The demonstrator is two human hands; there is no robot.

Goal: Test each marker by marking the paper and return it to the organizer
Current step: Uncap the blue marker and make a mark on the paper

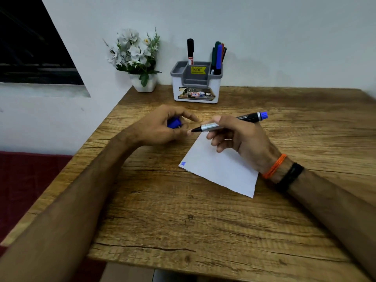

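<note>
"49.00" on organizer (196, 96) sticker (198, 70)

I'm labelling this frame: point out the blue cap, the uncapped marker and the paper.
blue cap (173, 123): head view, its side showing between the fingers.
uncapped marker (211, 126): head view, silver collar behind the tip.
paper (219, 169): head view, bare middle.

Bare forearms; the right wrist wears an orange thread band (274, 166) and black band (291, 174)
</note>
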